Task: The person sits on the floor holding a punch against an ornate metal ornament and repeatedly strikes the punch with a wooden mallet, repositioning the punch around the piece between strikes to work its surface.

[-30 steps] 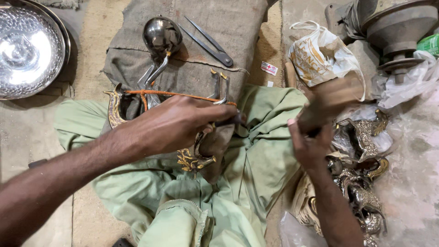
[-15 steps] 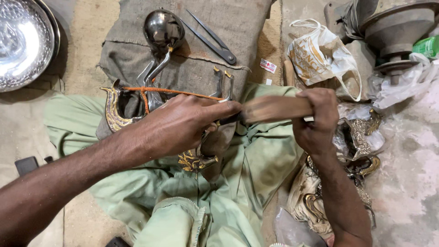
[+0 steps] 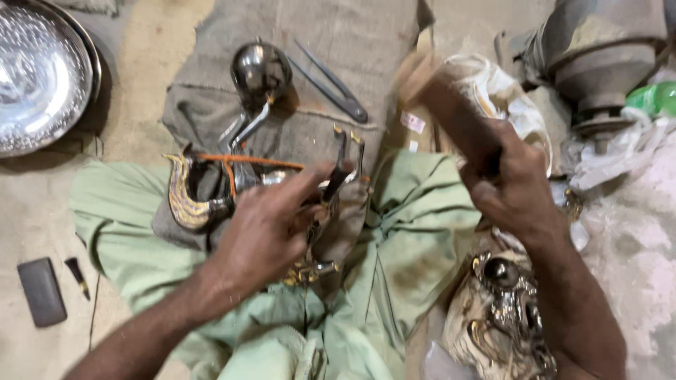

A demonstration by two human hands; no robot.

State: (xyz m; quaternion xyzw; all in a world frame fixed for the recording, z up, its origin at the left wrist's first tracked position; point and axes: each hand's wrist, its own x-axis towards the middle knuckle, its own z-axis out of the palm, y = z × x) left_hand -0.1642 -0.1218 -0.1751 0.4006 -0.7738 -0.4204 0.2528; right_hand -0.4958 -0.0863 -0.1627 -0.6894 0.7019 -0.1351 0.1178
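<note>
Hands work over a green-clothed lap: the left hand (image 3: 264, 232) pinches a dark curved metal piece (image 3: 336, 176) upright on a sackcloth-covered block (image 3: 317, 105). The right hand (image 3: 510, 186), raised since a moment ago, grips a blurred brown wooden mallet (image 3: 443, 98) clear of the piece.

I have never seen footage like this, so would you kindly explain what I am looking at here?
There is no machine: a camera worn on a person's head looks down at their own two bare hands and their lap, draped in green cloth. The right hand grips a wooden block, raised and blurred. The left hand pinches a thin metal tool over an ornate brass piece. On the burlap ahead lie a dark ladle and tweezers. A shiny bowl sits far left, and more ornate metal pieces lie by the right arm.
</note>
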